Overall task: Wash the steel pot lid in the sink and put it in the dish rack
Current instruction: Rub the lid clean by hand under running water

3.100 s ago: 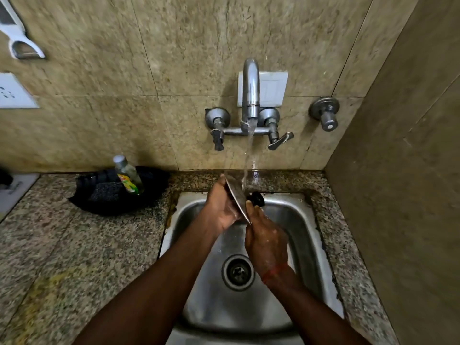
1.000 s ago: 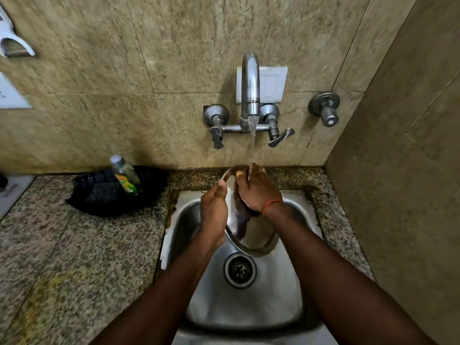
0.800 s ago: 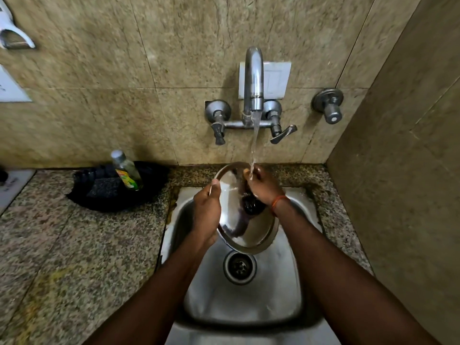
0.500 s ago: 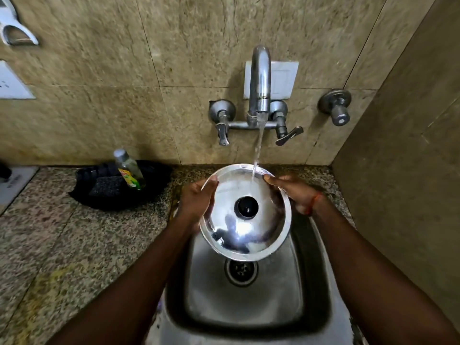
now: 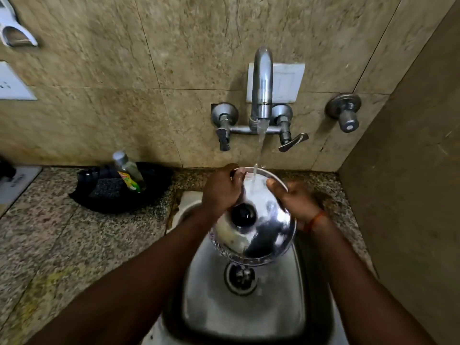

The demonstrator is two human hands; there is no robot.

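The round steel pot lid (image 5: 263, 227) with a black knob (image 5: 243, 214) faces up over the steel sink (image 5: 246, 302). Water from the tap (image 5: 261, 83) falls on its far edge. My left hand (image 5: 220, 192) lies over the lid's upper left, fingers curled on the far rim. My right hand (image 5: 296, 200) grips the right rim, thumb on top. An orange thread is around my right wrist. No dish rack is in view.
A black tray (image 5: 117, 192) with a scrub pad and a dish-soap bottle (image 5: 129, 171) sits on the speckled granite counter (image 5: 62, 240) left of the sink. Tap valves (image 5: 224, 120) and a separate valve (image 5: 344, 112) stick out of the tiled wall. A side wall stands close on the right.
The lid turned from edge-on to knob-up under the stream. Since half a second ago my left hand slid onto the lid's top surface and the lid shifted slightly right.
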